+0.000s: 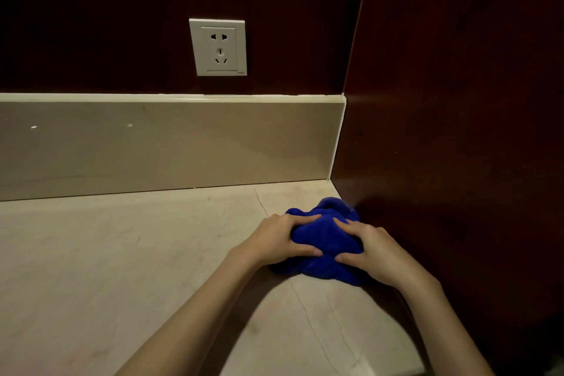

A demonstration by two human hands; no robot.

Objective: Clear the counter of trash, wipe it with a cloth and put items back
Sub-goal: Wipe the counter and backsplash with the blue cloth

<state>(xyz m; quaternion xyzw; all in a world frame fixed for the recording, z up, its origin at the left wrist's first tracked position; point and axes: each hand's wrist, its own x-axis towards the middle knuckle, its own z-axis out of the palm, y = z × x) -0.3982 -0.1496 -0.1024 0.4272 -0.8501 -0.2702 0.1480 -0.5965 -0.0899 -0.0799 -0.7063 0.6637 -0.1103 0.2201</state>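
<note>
There was one blue cloth and there were two hands on it. The cloth looked soft and fuzzy, and it was bunched up into a lumpy ball with folds. It lay on the counter near the back right corner, just beside the dark side wall.

The left hand held the cloth's left side, with its fingers curled over the top and its thumb pressed into the front. The right hand held the cloth's right side the same way, fingers bent over the top and thumb tucked in at the front. The two thumbs were close together.

The counter was one flat slab, pale and smooth like stone, with thin wiggly lines running through it. Behind it stood one shiny tan strip, long and straight. Above that was a dark red-brown wall with one white square socket, smooth like plastic, with five little holes.
</note>
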